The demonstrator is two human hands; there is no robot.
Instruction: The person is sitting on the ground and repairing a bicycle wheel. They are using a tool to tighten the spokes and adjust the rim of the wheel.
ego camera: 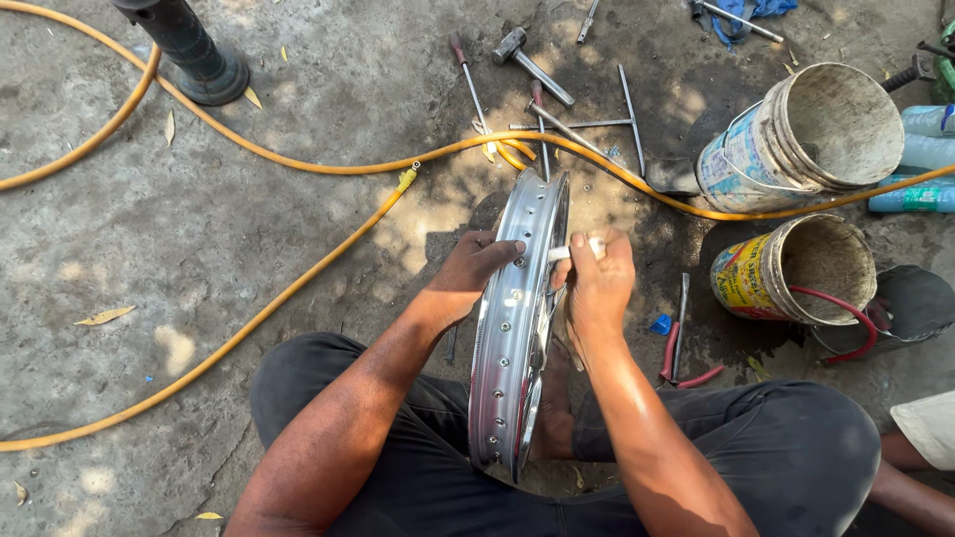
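— Two knees in dark cloth nearest, folded on the rough concrete ground [149, 259]. Between them?

— Standing on edge, a shiny chrome wheel rim [517, 328], curved, dotted with small round spoke holes.

— Left hand [473, 273]?

— Clasped on the rim's outer side, thumb hooked over the top edge, fingers curled.

— Right hand [600, 283]?

— Closed into a fist around a short white stick [569, 252], its tip pressed against the rim's inner face.

— Beside the right knee?

— Lying flat, red-handled pliers [668, 350] and a small blue cap [662, 324].

— Farther out?

— Looping across the ground, a smooth yellow hose [298, 283]. Tipped on their sides to the right, two dusty round buckets [796, 268], a red wire in the lower one. Beyond the rim, scattered steel: a hammer [530, 62], thin rods [572, 129]. At top left, a black rubbery post base [194, 55].
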